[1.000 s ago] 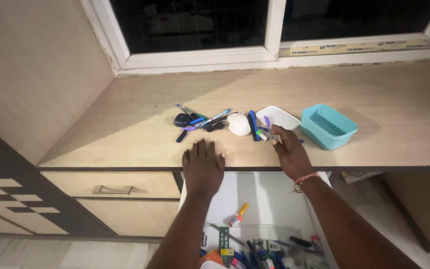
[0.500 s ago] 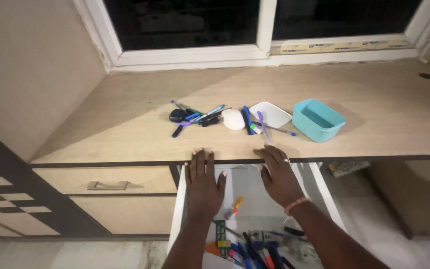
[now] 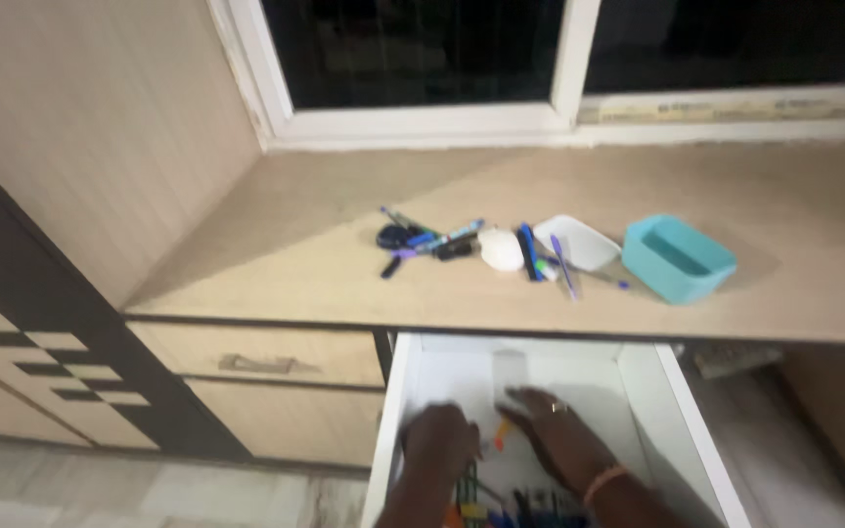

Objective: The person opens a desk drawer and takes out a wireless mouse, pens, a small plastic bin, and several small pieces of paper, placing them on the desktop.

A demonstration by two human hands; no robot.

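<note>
A: On the desk [image 3: 295,264], what is seen?
B: A teal tub [image 3: 678,258], a white tray [image 3: 587,239], a white lump [image 3: 502,249] and scattered pens [image 3: 421,238] are seen together.
A: Elsewhere?
B: A dark window [image 3: 413,49] behind; a closed drawer [image 3: 256,357] at left.

Both forearms reach forward and down from the bottom edge of the view. The left hand [image 3: 439,440] lies palm down with its fingers curled loosely. The right hand [image 3: 552,430] lies just beside it, palm down, fingers stretched towards the left, wrist banded.
</note>
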